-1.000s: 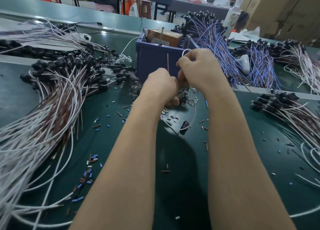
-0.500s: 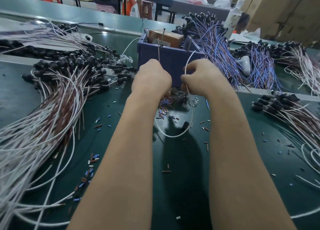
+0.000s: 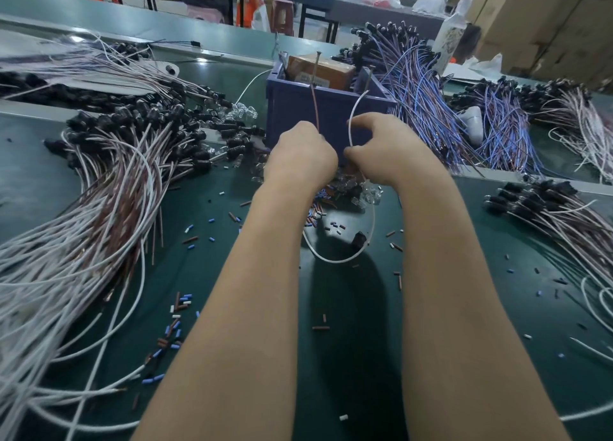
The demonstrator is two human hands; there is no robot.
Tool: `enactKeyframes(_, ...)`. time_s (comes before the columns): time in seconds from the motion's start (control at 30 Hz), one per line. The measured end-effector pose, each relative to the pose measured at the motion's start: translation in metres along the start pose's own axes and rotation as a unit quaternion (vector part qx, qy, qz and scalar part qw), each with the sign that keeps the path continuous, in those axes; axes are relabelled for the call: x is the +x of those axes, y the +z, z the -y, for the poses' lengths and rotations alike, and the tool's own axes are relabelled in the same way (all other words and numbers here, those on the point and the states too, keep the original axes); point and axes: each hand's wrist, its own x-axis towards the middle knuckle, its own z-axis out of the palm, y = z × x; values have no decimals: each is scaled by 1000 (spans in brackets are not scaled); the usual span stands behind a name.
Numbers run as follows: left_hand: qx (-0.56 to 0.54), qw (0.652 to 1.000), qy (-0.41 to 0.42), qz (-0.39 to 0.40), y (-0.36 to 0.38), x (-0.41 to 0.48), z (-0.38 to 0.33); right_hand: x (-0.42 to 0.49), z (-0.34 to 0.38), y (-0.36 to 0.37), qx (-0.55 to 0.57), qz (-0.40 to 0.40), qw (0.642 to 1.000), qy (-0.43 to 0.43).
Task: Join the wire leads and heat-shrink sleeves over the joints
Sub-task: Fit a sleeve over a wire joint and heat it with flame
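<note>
**Wires.** A white wire [image 3: 354, 108] hangs in a slack loop below the hands, above the mat [image 3: 481, 274], with its free end curving up in front of the bin [image 3: 298, 108]. A black cap [image 3: 359, 240] sits on the right side of the loop. A thin brown wire [image 3: 315, 108] stands nearly upright out of the left hand [image 3: 300, 155].

**Hands.** The hands are raised close together, just in front of the bin. The left hand's fingers are curled, pinching the brown wire. The right hand [image 3: 384, 148] has its fingers bent round the white wire, which runs between thumb and forefinger. The joint itself is hidden behind the hands.

**Surface.** The mat is dark green and strewn with short blue, brown and white sleeves [image 3: 180, 303]. A pile of sleeves and clear bulbs [image 3: 365, 188] lies under the hands. Bundles [image 3: 99, 208] of white and brown wire with black caps fan out at the left and right. A blue-wire bundle [image 3: 414, 85] lies right of the bin. A brown box [image 3: 321, 69] sits in the bin.

**Room.** A bottle [image 3: 451, 35], cartons [image 3: 547, 16] and stools [image 3: 282, 12] stand beyond the bench.
</note>
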Motion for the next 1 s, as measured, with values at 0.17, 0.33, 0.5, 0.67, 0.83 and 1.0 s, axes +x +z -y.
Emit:
enactKeyframes(0.17,3,1000,3,5,-1,0,-1,-1,0,-1,5,-1,1000,1)
enactKeyframes(0.33,10,1000,8,4,0,-2,-1,1,0,-1,3,-1,1000,4)
enactKeyframes(0.5,24,1000,12,6,0,-4,-3,2,-1,-1,-3,12,1000,11)
enactKeyframes(0.67,29,999,23,3,2,-6,-5,2,-3,-3,-10,11,1000,9)
enactKeyframes(0.83,42,998,35,-5,6,-7,-5,1,-2,-4,-11,15,1000,4)
enactKeyframes(1.0,61,997,40,-11,7,-5,-5,0,-2,-5,-4,16,1000,19)
